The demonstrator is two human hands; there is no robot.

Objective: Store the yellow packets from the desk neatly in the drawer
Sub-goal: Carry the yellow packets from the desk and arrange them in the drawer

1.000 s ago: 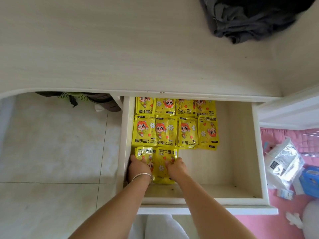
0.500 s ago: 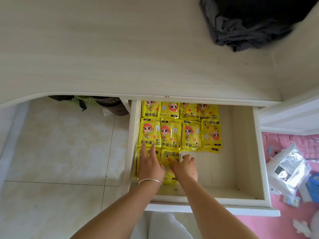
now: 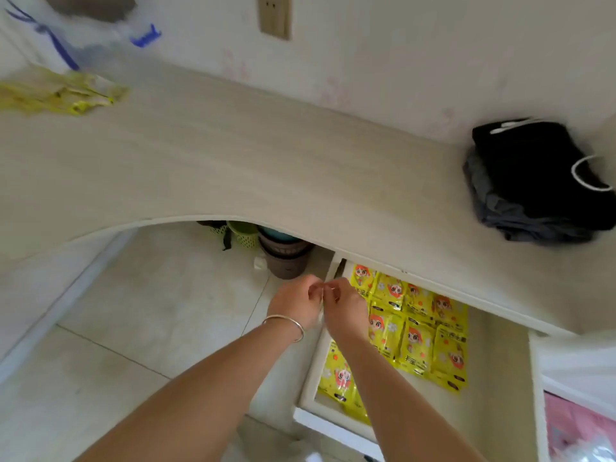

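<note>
Many yellow packets (image 3: 416, 331) lie in rows in the open drawer (image 3: 493, 368). The left hand (image 3: 295, 300) and right hand (image 3: 343, 310) hang above the drawer's left edge, fingers curled, holding nothing I can see. More packets (image 3: 56, 95) wait on the desk (image 3: 233, 155), far left of the drawer. I think the next move is to fetch them.

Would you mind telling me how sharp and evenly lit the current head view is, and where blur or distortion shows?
Head view: motion blur smears the yellow packets on the desk at far left and softens both hands, left hand and right hand; the packets in the drawer stay fairly readable; wide-angle distortion bows the desk edge; lighting is soft and even, no glare.
</note>
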